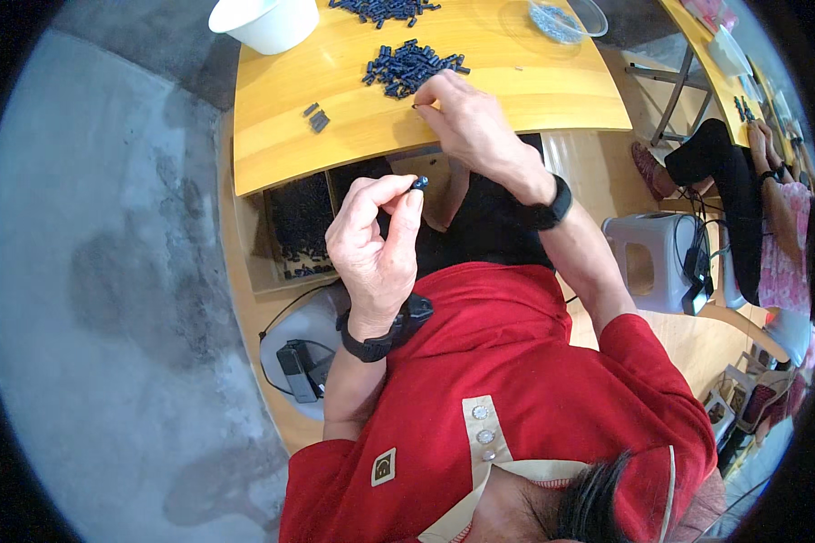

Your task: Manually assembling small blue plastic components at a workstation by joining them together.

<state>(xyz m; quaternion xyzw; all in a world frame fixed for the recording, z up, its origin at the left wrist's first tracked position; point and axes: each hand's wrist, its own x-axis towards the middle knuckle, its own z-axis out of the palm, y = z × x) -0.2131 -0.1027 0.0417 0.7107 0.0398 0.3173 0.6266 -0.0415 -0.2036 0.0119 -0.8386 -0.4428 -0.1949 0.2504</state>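
Observation:
My left hand (376, 249) is raised in front of the table edge. Its thumb and forefinger pinch a small dark blue cylindrical part (419, 183), with a shiny end showing. Over the table's front edge, my right hand (469, 122) has thumb and forefinger drawn together; a tiny dark tip shows between them, too small to name. Just beyond its knuckles lies a heap of dark blue cylindrical parts (406, 69). Several short grey strips (318, 118) lie on the tabletop left of that heap.
The yellow wooden table (290, 86) bears a white bowl (272, 25), a second heap of dark parts (382, 9) and a clear round tub (589, 16) with light blue bits. Underneath, a box holds many dark pieces (299, 217). A co-worker sits at right beside a grey plastic stool (638, 262).

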